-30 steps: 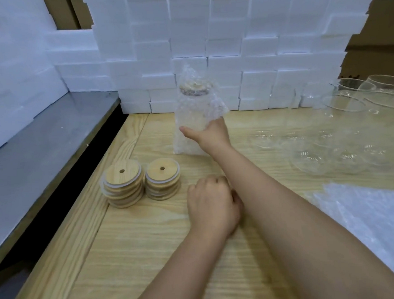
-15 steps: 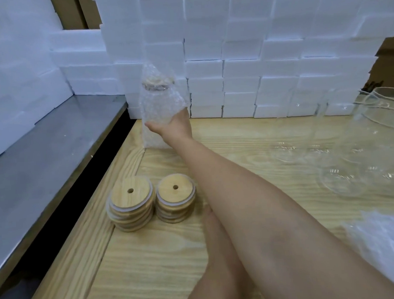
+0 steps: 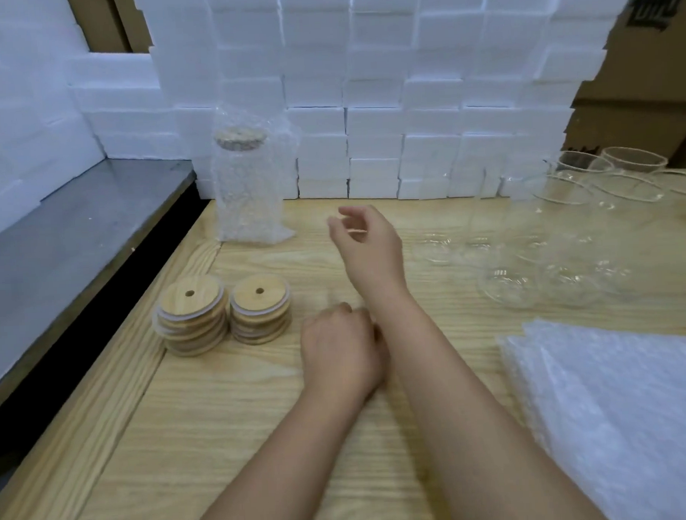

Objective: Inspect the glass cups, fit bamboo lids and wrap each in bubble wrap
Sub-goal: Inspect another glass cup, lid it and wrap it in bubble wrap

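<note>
- Well, the worry from where I stand is the crowd of bare glass cups point(image 3: 545, 259) on the right of the table point(image 3: 263, 440). They stand packed close, some seemingly touching, so a hasty reach for one could knock its neighbours and chip a rim.
- Clear glass on pale wood is hard to read (I lose a few edges myself), so a forearm swinging across could clip one.
- The wrapped cup point(image 3: 249, 185) stands upright at the back left of the table, near the foam blocks point(image 3: 366, 101), with its lid under the wrap. The wrap flares loose at top and bottom and I see no tape, so I'd guess it could open up.
- It is also close to the table's left edge, beside the metal shelf point(image 3: 65, 248), so a nudge that way might tip it.
- Of the two stacks of lids point(image 3: 192, 315), the left one sits unevenly and could slide if bumped.
- The right hand point(image 3: 366, 243) hovers over the table between the wrapped cup and the bare cups, apart from both. Its fingers are loosely curled and grip nothing.
- The left hand point(image 3: 341, 346) rests on the table just right of the lids, fingers tucked into a fist, nothing showing in it.
- The pile of bubble wrap point(image 3: 623, 412) lies near right, touched by neither hand.
</note>
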Tool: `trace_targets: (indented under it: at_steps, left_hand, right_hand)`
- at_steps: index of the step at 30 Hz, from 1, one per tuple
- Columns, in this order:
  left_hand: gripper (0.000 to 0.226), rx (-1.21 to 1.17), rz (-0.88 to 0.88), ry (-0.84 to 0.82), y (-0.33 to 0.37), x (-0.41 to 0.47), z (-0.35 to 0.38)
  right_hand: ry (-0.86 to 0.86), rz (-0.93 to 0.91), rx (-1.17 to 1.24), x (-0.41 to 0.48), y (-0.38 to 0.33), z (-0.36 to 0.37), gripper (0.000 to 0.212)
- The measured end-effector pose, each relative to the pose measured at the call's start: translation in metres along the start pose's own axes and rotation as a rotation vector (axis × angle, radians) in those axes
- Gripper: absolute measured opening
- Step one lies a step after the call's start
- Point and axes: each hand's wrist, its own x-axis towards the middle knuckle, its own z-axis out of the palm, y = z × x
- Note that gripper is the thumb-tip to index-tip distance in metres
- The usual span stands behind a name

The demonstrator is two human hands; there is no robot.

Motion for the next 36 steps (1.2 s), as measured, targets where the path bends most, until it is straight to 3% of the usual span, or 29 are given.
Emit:
trace_targets:
  at_steps: [2, 7, 11, 16, 18, 21, 24, 29, 31, 33, 36]
  left_hand:
    - [0.033, -0.013, 0.004, 0.052, 0.003, 0.001, -0.003]
    - [0.032, -0.099, -0.05, 0.083, 0.005, 0.004, -0.001]
    - [0.02, -0.4, -0.121, 0.119, 0.013, 0.029, 0.002]
    - [0.097, -0.885, -0.167, -0.031, 0.04, 0.077, 0.012]
    - [0.11, -1.037, -0.182, -0.072, 0.052, 0.093, 0.013]
    - [0.075, -1.151, -0.209, -0.108, 0.068, 0.116, 0.021]
    - [0.047, -1.487, -0.472, -0.187, 0.079, 0.131, 0.022]
    - [0.013, -1.78, -0.439, -0.229, 0.084, 0.132, 0.014]
    - [0.021, -1.754, -0.37, -0.19, 0.082, 0.131, 0.015]
    - [0.049, -1.582, -0.231, -0.115, 0.075, 0.123, 0.015]
    - [0.075, -1.509, -0.232, -0.084, 0.059, 0.106, 0.007]
  right_hand:
    - [0.109, 0.007, 0.007, -0.019, 0.012, -0.023, 0.005]
    - [0.252, 0.16, -0.027, -0.034, 0.04, -0.055, 0.02]
    - [0.409, 0.13, -0.002, -0.029, 0.043, -0.056, 0.015]
    - [0.584, 0.034, 0.038, -0.026, 0.046, -0.053, 0.011]
    - [0.616, -0.02, 0.053, -0.024, 0.047, -0.05, 0.015]
    - [0.625, -0.067, 0.076, -0.022, 0.048, -0.048, 0.02]
    - [0.616, -0.103, 0.077, -0.021, 0.049, -0.047, 0.019]
    - [0.617, -0.089, 0.117, -0.021, 0.049, -0.047, 0.029]
    - [0.617, -0.097, 0.112, -0.021, 0.048, -0.046, 0.027]
    - [0.608, -0.104, 0.099, -0.022, 0.047, -0.045, 0.021]
    - [0.604, -0.117, 0.077, -0.024, 0.046, -0.044, 0.009]
